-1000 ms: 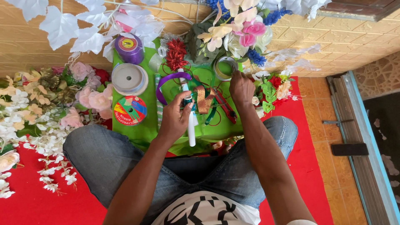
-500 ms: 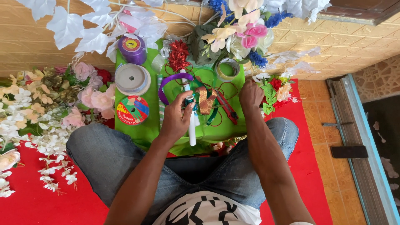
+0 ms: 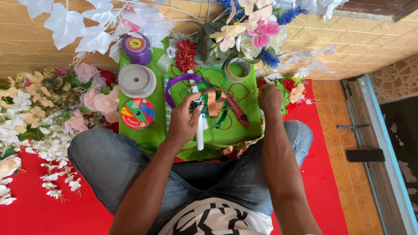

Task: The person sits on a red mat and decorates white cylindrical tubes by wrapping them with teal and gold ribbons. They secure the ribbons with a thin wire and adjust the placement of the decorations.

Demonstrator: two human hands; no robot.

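Fingers of the left hand (image 3: 185,119) are curled and closed around a white stick (image 3: 199,126), which stands almost upright in the picture, with its lower end pointing toward the person's lap. Near the top of the stick, just beside the fingertips, a gold ribbon bow (image 3: 214,101) and some green ribbon are attached to it, and a purple ribbon loop (image 3: 179,81) curves above the hand.

From the head camera, the right hand (image 3: 270,96) is at the right edge of the green board (image 3: 152,135). It looks loosely closed, with the back of the hand toward the camera, so I cannot tell whether the fingers grip something. It is just beside a small bunch of red and cream flowers (image 3: 292,89) on the red cloth (image 3: 43,213).

On the green board, left of the stick, lie a purple ribbon spool (image 3: 136,48), a grey ribbon spool (image 3: 137,80) and a flat multicoloured ribbon roll (image 3: 137,113). A red glitter flower (image 3: 186,54) lies near the top of the board, and a roll of clear tape (image 3: 237,68) is to its right. Red-handled pliers (image 3: 237,111) lie between the two hands. Pink and white artificial flowers (image 3: 39,117) are spread on the left side, and a bouquet (image 3: 254,32) with pink, cream and blue flowers is above the board. The person sits with legs in blue jeans (image 3: 109,161) around the board.
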